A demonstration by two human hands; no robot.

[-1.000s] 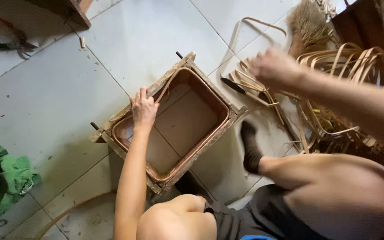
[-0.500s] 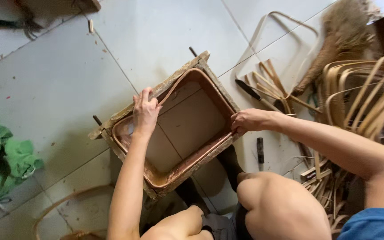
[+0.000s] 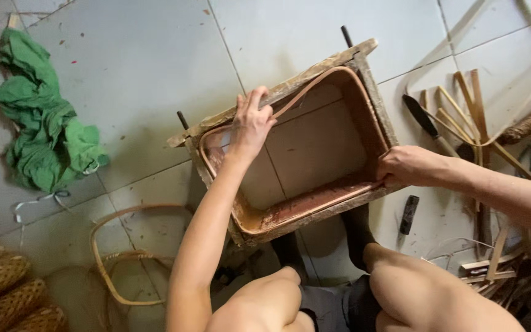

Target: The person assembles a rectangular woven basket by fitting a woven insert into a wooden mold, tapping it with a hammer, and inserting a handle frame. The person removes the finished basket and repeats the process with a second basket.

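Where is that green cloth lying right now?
The green cloth lies crumpled on the tiled floor at the head view's upper left, left of the wooden frame.

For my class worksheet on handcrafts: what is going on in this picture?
A person seated on a tiled floor is bending a thin brown cane strip around the inside of a rectangular wooden frame mould. The left hand presses the strip against the far long side; the right hand grips the frame's right corner where the strip ends. A crumpled green cloth lies to the left, loose cane strips and a dark-handled knife to the right.
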